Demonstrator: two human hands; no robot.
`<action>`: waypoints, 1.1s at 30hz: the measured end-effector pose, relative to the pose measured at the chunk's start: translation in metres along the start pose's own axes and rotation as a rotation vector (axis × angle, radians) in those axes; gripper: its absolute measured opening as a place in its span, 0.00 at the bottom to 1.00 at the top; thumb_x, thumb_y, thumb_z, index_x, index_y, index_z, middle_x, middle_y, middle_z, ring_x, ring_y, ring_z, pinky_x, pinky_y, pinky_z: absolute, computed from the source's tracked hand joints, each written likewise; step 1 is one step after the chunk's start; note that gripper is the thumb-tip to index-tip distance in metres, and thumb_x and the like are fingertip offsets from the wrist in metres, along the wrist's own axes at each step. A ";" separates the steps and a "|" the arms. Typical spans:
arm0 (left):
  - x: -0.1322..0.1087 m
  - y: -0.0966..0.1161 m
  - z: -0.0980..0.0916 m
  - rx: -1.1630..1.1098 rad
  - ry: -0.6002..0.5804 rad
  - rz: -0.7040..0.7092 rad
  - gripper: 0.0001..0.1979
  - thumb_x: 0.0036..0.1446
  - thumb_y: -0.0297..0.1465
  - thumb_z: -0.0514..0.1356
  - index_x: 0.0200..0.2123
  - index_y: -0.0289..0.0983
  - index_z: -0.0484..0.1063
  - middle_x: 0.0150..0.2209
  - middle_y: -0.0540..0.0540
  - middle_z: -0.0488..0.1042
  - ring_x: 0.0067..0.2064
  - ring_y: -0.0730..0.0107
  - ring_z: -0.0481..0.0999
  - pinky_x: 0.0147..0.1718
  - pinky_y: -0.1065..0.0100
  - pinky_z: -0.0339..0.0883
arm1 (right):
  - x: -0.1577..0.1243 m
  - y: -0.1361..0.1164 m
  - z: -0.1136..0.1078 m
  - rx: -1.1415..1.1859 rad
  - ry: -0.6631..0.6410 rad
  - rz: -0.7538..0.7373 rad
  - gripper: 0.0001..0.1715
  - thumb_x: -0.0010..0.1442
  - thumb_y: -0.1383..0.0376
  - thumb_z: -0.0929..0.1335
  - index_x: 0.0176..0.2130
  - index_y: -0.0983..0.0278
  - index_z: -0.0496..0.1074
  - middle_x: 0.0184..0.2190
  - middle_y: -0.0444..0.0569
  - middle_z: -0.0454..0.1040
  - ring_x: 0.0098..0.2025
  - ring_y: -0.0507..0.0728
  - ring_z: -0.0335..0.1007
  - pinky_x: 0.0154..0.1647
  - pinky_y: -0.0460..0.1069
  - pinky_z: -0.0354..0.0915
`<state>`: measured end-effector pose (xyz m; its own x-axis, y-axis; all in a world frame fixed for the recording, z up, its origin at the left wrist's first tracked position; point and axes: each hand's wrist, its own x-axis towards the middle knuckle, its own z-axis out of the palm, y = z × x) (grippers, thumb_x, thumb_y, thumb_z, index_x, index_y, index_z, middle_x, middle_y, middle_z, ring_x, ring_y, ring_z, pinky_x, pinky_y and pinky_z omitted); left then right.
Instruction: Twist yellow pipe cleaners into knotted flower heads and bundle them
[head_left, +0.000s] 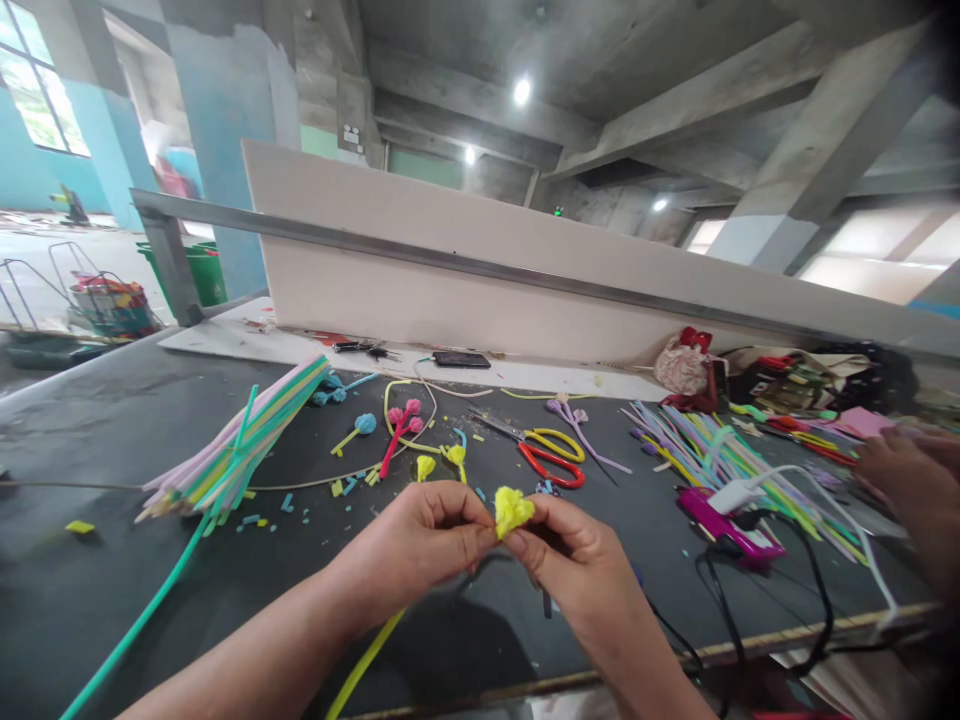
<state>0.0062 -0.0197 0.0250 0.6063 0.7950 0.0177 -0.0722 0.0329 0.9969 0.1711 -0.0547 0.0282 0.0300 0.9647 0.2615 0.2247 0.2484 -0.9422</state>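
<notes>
My left hand (420, 545) and my right hand (574, 555) meet over the dark table (90, 600). Both pinch a small yellow curled tuft (513, 510) between thumb and fingers. A yellow pipe-cleaner stem (364, 665) runs down from under my left hand toward the table's near edge. Scissors with a yellow handle (551, 440) and scissors with a red handle (551, 465) lie just beyond my hands. Finished little flowers in yellow (424, 466), pink (401, 420) and blue (364, 424) lie farther back.
A bundle of pastel pipe cleaners (240, 445) lies at the left, another spread (712, 450) at the right. A magenta device (724, 525) with white and black cables sits right of my hands. Another person's hand (907, 475) works at the far right. A white board (480, 280) walls the back.
</notes>
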 end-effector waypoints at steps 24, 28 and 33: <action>-0.002 -0.019 0.009 0.787 0.318 0.642 0.10 0.48 0.19 0.52 0.19 0.36 0.57 0.19 0.55 0.58 0.22 0.80 0.56 0.22 0.75 0.48 | -0.009 0.002 0.017 0.127 0.110 0.242 0.15 0.45 0.59 0.72 0.23 0.65 0.65 0.18 0.38 0.61 0.21 0.47 0.50 0.21 0.43 0.50; -0.002 -0.021 0.010 0.777 0.323 0.634 0.11 0.46 0.18 0.52 0.18 0.36 0.55 0.19 0.56 0.57 0.22 0.80 0.55 0.22 0.75 0.47 | -0.010 0.007 0.026 0.225 0.155 0.236 0.19 0.46 0.59 0.73 0.20 0.64 0.60 0.15 0.34 0.54 0.18 0.45 0.42 0.18 0.43 0.44; 0.000 -0.012 0.006 0.544 0.296 0.401 0.08 0.47 0.21 0.53 0.20 0.36 0.62 0.20 0.54 0.61 0.23 0.79 0.58 0.23 0.75 0.51 | -0.005 -0.001 0.008 0.152 -0.001 0.233 0.17 0.45 0.56 0.74 0.23 0.65 0.69 0.14 0.35 0.54 0.16 0.45 0.41 0.15 0.43 0.42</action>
<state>0.0116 -0.0241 0.0140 0.3711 0.8154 0.4444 0.2062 -0.5390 0.8167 0.1628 -0.0592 0.0260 0.0629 0.9975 0.0336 0.0636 0.0296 -0.9975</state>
